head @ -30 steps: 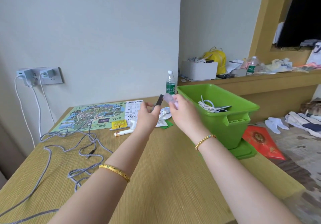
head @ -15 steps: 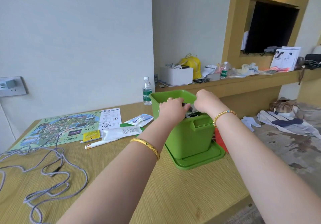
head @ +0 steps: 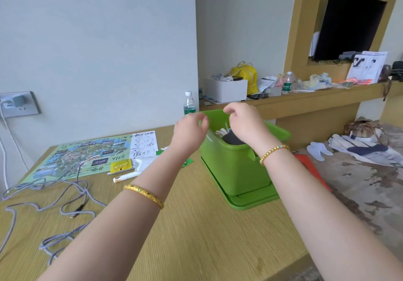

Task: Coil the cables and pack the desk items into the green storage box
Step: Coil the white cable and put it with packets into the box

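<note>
The green storage box (head: 237, 171) stands on its lid (head: 250, 202) at the right of the wooden desk (head: 196, 226). A coiled white cable (head: 221, 131) and a dark item (head: 232, 138) lie inside it. My left hand (head: 189, 132) hovers at the box's left rim and my right hand (head: 246, 123) is over its opening. Both have loosely curled fingers with nothing visible in them. A long grey braided cable (head: 65, 193) sprawls uncoiled on the desk's left side.
A printed map (head: 76, 158), a yellow packet (head: 120, 165), a white tube (head: 126, 177) and a white sachet (head: 144, 163) lie left of the box. A water bottle (head: 189, 104) stands behind it. A wall socket (head: 17, 103) holds a charger. A cluttered shelf (head: 305, 99) runs at the back right.
One second ago my hands held small items in front of the box. They then reached into it. Both hands have since risen above the rim with nothing in them.
</note>
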